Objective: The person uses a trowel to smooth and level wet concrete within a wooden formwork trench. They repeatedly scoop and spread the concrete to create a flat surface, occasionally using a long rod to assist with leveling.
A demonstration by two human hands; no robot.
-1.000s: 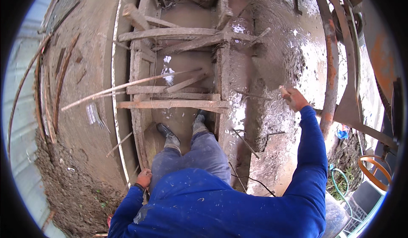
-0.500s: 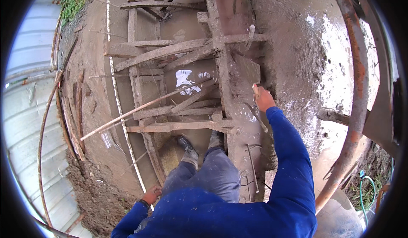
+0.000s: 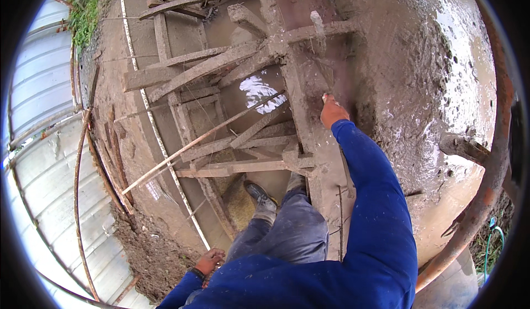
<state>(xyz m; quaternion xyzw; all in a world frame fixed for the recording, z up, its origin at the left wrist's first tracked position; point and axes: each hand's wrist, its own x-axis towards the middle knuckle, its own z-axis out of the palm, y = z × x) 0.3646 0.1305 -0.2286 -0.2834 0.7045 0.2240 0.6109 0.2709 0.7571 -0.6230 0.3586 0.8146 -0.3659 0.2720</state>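
Note:
My right hand (image 3: 334,112) is closed round the handle of a trowel (image 3: 327,77), stretched forward over wet grey concrete on the right side of a timber form. Its blade is seen nearly edge-on and blends with the mud-coloured surface. A long wooden form board (image 3: 295,96) runs just left of this hand. My left hand (image 3: 210,261) hangs low beside my left thigh, fingers curled in; a small pale spot shows at them, too small to name. The lower end of a thin white pole (image 3: 160,135) lies close to that hand.
Mud-caked timber braces (image 3: 221,69) cross the trench of murky water where my boots (image 3: 259,193) stand. A thin stick (image 3: 199,146) slants over them. A rusty curved pipe (image 3: 491,187) arches along the right. Corrugated metal sheets (image 3: 55,171) line the left.
My right hand has drawn the trowel slightly left, toward the form board, and its blade has turned from broad face to nearly edge-on. My left hand stays low, and the view has shifted.

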